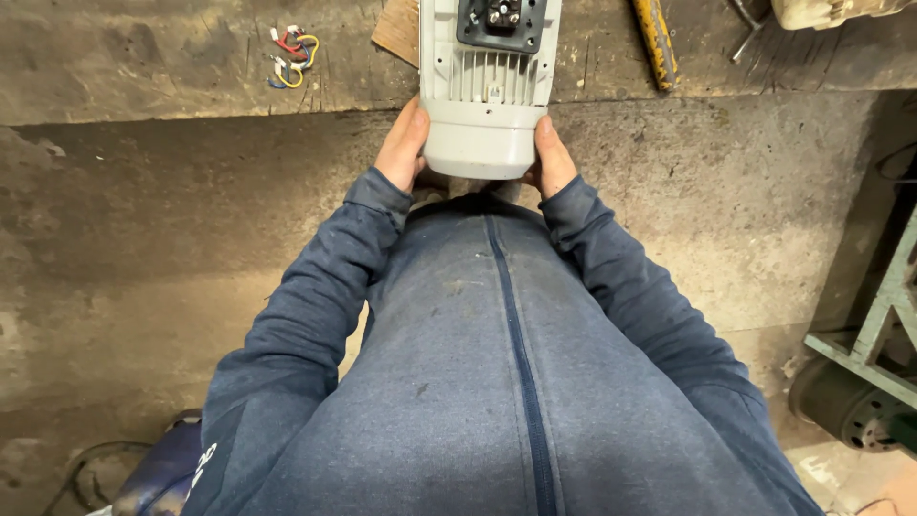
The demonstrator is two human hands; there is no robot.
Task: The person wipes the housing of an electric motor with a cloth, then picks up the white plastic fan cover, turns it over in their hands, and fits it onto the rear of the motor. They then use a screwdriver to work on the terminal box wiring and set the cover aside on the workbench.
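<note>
While your blue zip jacket [497,382] fills the lower frame, both hands sit at upper centre: your left hand [403,145] and right hand [552,158] are clamped on opposite sides of the grey electric motor [487,91], its rounded end toward you, its far end over the bench edge [191,76]. Risk, as judged: palms only on smooth casing, so it could slip and drop toward your body. Farther off, loose coloured wires [292,55] at upper left, a yellow-handled tool [655,40] at upper right.
</note>
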